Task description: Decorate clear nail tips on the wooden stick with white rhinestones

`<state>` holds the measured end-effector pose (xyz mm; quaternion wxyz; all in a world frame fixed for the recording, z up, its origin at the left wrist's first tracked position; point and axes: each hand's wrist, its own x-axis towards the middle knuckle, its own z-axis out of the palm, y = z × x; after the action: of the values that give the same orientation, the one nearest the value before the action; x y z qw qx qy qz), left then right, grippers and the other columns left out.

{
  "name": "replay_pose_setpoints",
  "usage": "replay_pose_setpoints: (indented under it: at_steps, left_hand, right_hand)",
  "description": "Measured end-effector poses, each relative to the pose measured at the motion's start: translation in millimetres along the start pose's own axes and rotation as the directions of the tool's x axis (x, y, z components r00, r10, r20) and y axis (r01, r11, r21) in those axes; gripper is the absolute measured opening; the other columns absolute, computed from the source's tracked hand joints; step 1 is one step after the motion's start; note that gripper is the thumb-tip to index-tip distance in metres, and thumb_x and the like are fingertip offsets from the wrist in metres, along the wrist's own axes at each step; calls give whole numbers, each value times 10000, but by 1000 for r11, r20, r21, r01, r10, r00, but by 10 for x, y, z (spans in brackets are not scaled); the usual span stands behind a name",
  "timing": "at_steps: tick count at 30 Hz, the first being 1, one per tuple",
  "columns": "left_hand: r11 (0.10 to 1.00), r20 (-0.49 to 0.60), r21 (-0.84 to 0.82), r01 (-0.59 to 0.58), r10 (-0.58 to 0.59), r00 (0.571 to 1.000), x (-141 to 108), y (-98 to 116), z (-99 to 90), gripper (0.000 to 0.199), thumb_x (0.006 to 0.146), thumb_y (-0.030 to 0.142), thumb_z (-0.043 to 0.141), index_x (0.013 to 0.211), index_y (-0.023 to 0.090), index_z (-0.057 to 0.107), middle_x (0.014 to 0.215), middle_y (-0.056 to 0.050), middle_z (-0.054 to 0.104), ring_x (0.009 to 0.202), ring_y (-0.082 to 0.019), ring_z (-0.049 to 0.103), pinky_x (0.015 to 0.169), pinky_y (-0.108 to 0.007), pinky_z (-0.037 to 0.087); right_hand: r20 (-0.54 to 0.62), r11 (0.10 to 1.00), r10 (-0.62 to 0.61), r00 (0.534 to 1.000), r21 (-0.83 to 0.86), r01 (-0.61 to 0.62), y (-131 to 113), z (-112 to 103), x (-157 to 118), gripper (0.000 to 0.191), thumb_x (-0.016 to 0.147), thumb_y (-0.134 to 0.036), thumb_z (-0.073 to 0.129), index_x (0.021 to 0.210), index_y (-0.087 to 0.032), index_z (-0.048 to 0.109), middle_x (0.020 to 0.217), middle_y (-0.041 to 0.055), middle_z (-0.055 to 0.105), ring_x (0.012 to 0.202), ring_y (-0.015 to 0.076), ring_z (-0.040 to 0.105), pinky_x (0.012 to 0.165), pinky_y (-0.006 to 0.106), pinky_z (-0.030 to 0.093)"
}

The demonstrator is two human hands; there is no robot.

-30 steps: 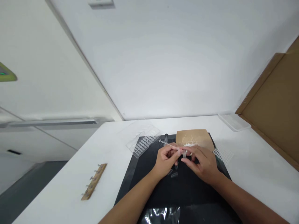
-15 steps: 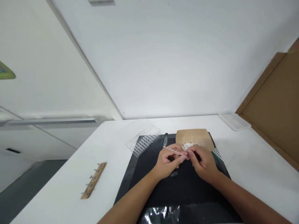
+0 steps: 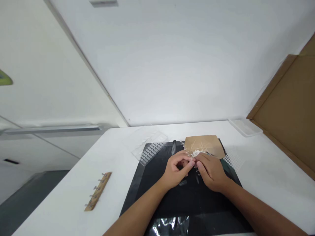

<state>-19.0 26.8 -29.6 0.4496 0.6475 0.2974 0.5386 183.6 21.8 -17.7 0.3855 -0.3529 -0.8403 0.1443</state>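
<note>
My left hand [image 3: 176, 168] is closed in a pinch, thumb against fingers, on a thin clear plastic strip [image 3: 183, 144] with small side stubs. The strip slants from above my left fingers down between the hands. My right hand [image 3: 213, 170] is closed at the same strip, its fingertips touching my left ones. What lies between the fingertips is mostly hidden. Just beyond the hands, small white pieces [image 3: 196, 152] and thin pale sticks lie on a brown tray-like sheet [image 3: 216, 144]. A clear nail-tip-like piece [image 3: 183, 182] rests on the black mat [image 3: 182, 203] below.
A clear tray with rows of nail-shaped pieces [image 3: 154, 149] overlaps the mat's back left corner, beside a dark tube [image 3: 174, 147]. A sheet of white dots [image 3: 233, 159] lies right. A wooden strip with metal hooks [image 3: 98, 191], a clear lid [image 3: 246, 127] and cardboard [image 3: 287, 108] stand around.
The clear strip has turned from lying across my left fingers to slanting steeply between the hands. My right hand has rolled over, its back now more upward. A narrow piece now shows under the hands.
</note>
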Motion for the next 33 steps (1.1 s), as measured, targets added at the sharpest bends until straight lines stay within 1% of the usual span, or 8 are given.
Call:
replay_pose_setpoints:
  at_steps: [2,4,9,14,19,24,29,33]
  left_hand:
    - [999,-11,53,-12,13,1000,13,3,-4,180,965,320,739,940,142,740,907,-42,651,466,-44,563,429,-175,438]
    - [991,-21,123,-52,55,998,31,13,-6,171,965,313,737,929,146,746,878,-40,659,495,-53,558,460,-183,439]
    - [932,41,270,-243,241,970,67,78,32,147,955,258,730,842,164,731,699,-24,662,647,-131,607,641,-251,515]
    - [917,74,289,-275,265,961,69,127,65,148,960,270,723,852,172,747,655,-33,667,638,-153,610,651,-274,510]
    - [921,79,263,-287,276,958,56,127,51,115,966,235,725,860,196,750,515,13,615,608,-161,582,676,-285,498]
    - [930,132,208,-302,280,951,46,143,65,52,956,213,748,932,196,790,595,-11,668,646,-167,648,676,-288,522]
    - [920,142,221,-324,299,944,51,158,84,64,964,222,734,959,198,792,566,-8,665,643,-179,656,654,-299,529]
    - [899,98,278,-340,325,941,44,155,80,55,954,195,739,979,196,788,520,10,649,617,-178,639,715,-333,543]
  right_hand:
    - [-34,999,7,999,43,-5,-2,-22,-1,213,1068,-311,471,1222,-230,595,980,48,681,812,191,642,748,336,477]
    - [-36,997,1,999,77,2,-6,-37,1,288,1016,-333,564,1290,-243,561,991,36,681,777,178,639,740,332,493]
    - [-48,997,-24,999,65,28,-13,4,-1,330,915,-425,706,1154,-247,563,862,-10,656,697,166,620,670,311,477]
    - [-73,999,-41,996,32,44,1,10,-15,215,1030,-406,580,1169,-243,593,875,19,674,724,181,637,678,313,477]
    - [-66,978,-20,998,204,33,7,-22,-10,223,1099,-348,453,1186,-261,638,928,33,702,789,190,676,730,316,525]
    - [-42,929,108,993,360,-86,-7,15,-21,326,1142,-338,339,1107,-242,649,734,-15,629,595,155,612,614,292,495]
    - [-46,934,97,994,350,-74,-23,28,-21,296,1134,-331,368,1060,-239,640,760,-10,631,614,153,602,629,298,487]
    - [-121,969,78,990,242,-46,-22,13,5,276,1117,-290,380,995,-238,622,840,24,653,745,183,619,704,327,480]
